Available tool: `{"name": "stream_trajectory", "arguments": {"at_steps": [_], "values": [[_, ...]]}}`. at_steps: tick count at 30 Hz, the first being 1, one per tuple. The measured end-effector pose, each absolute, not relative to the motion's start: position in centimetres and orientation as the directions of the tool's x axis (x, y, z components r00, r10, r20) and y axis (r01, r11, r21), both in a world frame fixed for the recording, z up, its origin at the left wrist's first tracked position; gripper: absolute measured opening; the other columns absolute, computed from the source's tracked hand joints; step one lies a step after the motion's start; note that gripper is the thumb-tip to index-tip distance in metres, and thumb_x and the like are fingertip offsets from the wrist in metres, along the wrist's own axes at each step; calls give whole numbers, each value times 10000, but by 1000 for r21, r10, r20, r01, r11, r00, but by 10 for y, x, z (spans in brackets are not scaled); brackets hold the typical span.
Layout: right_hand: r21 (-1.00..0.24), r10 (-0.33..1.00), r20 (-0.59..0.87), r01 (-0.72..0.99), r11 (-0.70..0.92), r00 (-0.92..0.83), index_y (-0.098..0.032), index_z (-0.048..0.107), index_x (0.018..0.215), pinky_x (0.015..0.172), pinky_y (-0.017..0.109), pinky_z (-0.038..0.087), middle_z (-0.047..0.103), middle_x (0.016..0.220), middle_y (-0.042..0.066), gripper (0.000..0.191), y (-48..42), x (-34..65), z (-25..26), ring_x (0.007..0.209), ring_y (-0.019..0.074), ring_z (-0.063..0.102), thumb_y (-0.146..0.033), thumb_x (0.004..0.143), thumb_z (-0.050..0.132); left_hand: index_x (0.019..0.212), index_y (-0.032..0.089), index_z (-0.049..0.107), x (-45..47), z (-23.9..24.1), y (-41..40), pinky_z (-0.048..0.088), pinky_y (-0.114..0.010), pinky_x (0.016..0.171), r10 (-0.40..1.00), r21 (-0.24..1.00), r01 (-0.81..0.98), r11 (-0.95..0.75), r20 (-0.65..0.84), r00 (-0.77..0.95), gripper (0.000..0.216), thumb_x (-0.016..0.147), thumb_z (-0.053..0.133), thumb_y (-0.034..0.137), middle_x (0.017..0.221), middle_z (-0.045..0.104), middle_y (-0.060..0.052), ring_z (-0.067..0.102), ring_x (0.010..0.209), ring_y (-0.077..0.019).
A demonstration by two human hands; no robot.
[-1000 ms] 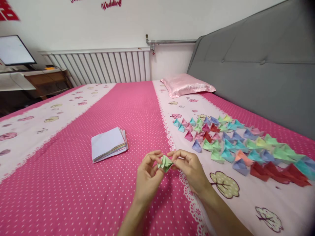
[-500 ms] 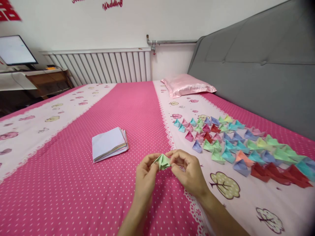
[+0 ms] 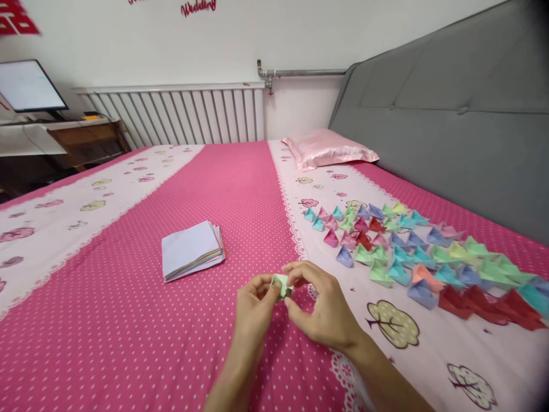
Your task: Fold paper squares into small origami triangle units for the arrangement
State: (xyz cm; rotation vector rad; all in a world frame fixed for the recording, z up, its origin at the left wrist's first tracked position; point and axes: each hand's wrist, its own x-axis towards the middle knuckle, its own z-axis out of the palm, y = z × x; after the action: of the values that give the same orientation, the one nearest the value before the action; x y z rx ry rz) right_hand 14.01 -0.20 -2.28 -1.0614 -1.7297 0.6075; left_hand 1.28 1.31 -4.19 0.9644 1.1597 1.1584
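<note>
Here, my left hand and right hand both pinch the green folded paper just above the near middle of the bed, and I judge it best to square the edges before pressing each crease firmly.

Brightness: we see a bright, evenly lit room, white wall and pink bedspread alike.
Source: soft and diffuse; we cannot place it.
Shadows: we find only faint ones beside the paper stack.
Glare: the monitor is washed out to white.
Sharpness: the left hand, right hand and green folded paper pinched between them look crisp; the red wall sticker is smeared.
Edges: the headboard bows; we see the top right corner darken.
</note>
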Motion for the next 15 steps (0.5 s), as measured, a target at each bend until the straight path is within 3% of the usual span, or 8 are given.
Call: {"name": "stream_trajectory", "arguments": {"at_steps": [8,15], "values": [[-942,961,271,188,277,-61,-189,508,902,684,254,498,591,855,26,211,2,139,-31,779,144,592,-123,702,495,733,97,591,15,-38,11,435,-224,609,976,955,-206,215,-218,7,233,602,670,274,624,647,-60,580,566,-125],[-968,977,214,137,210,9,-160,567,872,590,228,490,628,778,29,185,2,139,-33,662,136,603,-133,719,467,717,112,574,16,-40,10,385,-191,518,974,960,-165,228,-227,20,222,605,665,281,555,616,-25,542,496,-103]]}}
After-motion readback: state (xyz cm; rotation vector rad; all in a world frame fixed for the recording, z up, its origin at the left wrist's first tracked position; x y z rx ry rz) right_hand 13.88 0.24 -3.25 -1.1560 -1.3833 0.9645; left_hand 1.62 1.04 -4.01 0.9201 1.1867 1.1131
